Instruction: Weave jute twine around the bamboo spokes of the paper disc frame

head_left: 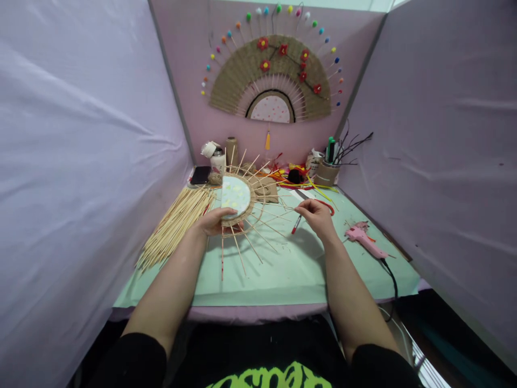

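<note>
A half-made fan (pixel 237 200), a pale half-disc edged with wound twine and thin wooden sticks fanning out from it, stands tilted above the green mat (pixel 283 269). My left hand (pixel 216 221) grips its lower rim, fingers closed around it. My right hand (pixel 317 214) is to the right of the sticks, closed on a red-tipped marker pen (pixel 297 223) that points down and left toward the mat.
A heap of loose sticks (pixel 175 226) lies at the left. A pink glue gun (pixel 363 240) with a black cord rests at the right. Jars, a twine spool, ribbons and a pen pot (pixel 327 170) crowd the back. A finished decorated fan (pixel 271 81) hangs on the back wall.
</note>
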`<state>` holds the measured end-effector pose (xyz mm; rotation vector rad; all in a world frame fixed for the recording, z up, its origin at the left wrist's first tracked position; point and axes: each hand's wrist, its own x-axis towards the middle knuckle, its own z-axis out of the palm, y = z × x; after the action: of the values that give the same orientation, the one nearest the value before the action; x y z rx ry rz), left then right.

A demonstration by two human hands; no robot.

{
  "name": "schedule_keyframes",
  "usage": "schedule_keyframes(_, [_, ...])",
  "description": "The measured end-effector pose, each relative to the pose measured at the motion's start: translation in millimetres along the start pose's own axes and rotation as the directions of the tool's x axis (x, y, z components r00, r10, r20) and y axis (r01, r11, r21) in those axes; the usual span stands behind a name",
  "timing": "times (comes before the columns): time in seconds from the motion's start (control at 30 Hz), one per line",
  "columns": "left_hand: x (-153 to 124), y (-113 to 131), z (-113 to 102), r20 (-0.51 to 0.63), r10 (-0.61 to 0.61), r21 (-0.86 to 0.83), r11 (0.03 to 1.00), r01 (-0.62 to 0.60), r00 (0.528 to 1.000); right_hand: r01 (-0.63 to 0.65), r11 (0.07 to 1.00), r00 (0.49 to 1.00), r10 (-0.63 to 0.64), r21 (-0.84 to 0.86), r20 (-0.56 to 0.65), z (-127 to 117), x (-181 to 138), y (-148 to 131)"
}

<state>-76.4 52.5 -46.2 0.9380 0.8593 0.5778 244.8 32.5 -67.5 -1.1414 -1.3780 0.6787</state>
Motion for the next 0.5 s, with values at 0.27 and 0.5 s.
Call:
schedule_keyframes(0.27, [-2.2, -7.1, -3.5, 0.132, 0.043, 0.078, 0.996, -0.054, 0.990, -0.031, 0.999, 0.995, 0.029, 0.027, 0.094, -3.8, -0.2, -1.6])
schedule_keyframes(0.5, [-1.6, -10.0, -7.5, 0.294, 0.086, 0.074, 0.991, -0.113, 0.952, -0.078, 0.992, 0.968, 0.051, 0.103, 0.247, -6.6, -1.9, 0.8])
